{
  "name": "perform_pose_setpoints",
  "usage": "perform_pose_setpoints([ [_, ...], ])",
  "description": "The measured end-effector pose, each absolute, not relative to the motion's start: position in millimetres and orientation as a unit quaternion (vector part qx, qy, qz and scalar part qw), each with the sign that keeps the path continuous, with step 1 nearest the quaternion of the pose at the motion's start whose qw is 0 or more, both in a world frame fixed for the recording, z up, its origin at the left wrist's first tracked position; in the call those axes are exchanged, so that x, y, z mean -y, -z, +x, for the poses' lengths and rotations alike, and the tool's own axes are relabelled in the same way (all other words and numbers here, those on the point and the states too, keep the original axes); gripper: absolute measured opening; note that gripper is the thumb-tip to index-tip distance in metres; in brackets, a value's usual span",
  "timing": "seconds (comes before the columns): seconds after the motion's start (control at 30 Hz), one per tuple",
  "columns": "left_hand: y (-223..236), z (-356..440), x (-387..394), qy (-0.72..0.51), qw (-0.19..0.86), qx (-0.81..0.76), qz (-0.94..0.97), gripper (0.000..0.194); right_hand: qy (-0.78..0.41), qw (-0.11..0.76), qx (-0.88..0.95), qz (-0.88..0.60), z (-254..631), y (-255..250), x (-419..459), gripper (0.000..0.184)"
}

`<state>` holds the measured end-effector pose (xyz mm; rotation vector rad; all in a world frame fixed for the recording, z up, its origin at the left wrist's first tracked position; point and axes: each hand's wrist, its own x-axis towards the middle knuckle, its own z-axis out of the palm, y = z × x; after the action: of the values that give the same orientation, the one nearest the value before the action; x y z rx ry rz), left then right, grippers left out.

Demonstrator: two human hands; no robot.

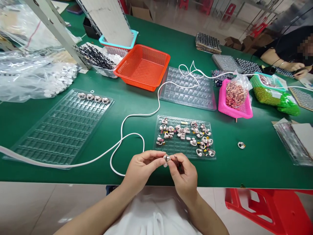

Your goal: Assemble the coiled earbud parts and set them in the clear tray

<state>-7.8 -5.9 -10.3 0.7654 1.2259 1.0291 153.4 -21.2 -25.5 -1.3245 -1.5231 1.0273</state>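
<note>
— What did the person have in their hands?

— A small part (167, 158), rounded and pale silver-grey with a pinkish tint, held just above the near edge of the green surface (256, 163). The left hand (141, 168) pinched it between thumb and fingertips; the right hand (184, 174) met it from the other side, its grip closed on the same part, with something thin and dark sticking up between the fingers that I couldn't make out.

— And just past the hands?

— A clear tray (185, 138) with a loose scatter of the same kind of parts, silvery and coppery, some with yellow bits. One stray part (241, 145) lay alone to the right of it. A white cord (132, 135) looped across the surface to the left.

— Further off?

— A large clear tray (61, 130) on the left held four parts (93, 97) in a row at its far edge. Beyond sat an orange basket (143, 67) and a pink basket (234, 102) with a bag of copper-coloured rings (234, 94). Another person's arm (277, 60) rested at the far right corner.
</note>
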Motion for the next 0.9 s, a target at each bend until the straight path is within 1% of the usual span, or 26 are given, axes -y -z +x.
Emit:
perform_pose_setpoints([
  [0.23, 10.5, -9.8, 4.2, -0.424, 0.659, -0.535, 0.315, 0.015, -0.405, 0.432, 0.612, -0.525, 153.1, 26.9, 20.8, 0.006],
  [0.4, 11.1, -8.7, 7.9, -0.441, 0.624, -0.550, 0.337, 0.014, -0.386, 0.435, 0.628, -0.518, 153.3, 26.7, 19.6, 0.005],
  [0.57, 13.0, -8.4, 10.5, -0.475, 0.570, -0.533, 0.405, 0.005, -0.404, 0.430, 0.645, -0.485, 156.0, 24.5, 14.9, 0.016],
  [0.73, 13.6, -8.5, 11.9, -0.509, 0.525, -0.509, 0.455, 0.011, -0.429, 0.426, 0.654, -0.456, 161.1, 22.4, 9.5, 0.019],
  [0.83, 14.3, -8.2, 13.9, -0.513, 0.520, -0.500, 0.466, 0.012, -0.425, 0.436, 0.659, -0.441, 163.8, 22.5, 8.7, 0.020],
  [0.9, 14.2, -7.6, 14.5, -0.508, 0.522, -0.509, 0.459, 0.011, -0.411, 0.443, 0.674, -0.425, 165.4, 22.5, 8.5, 0.025],
])
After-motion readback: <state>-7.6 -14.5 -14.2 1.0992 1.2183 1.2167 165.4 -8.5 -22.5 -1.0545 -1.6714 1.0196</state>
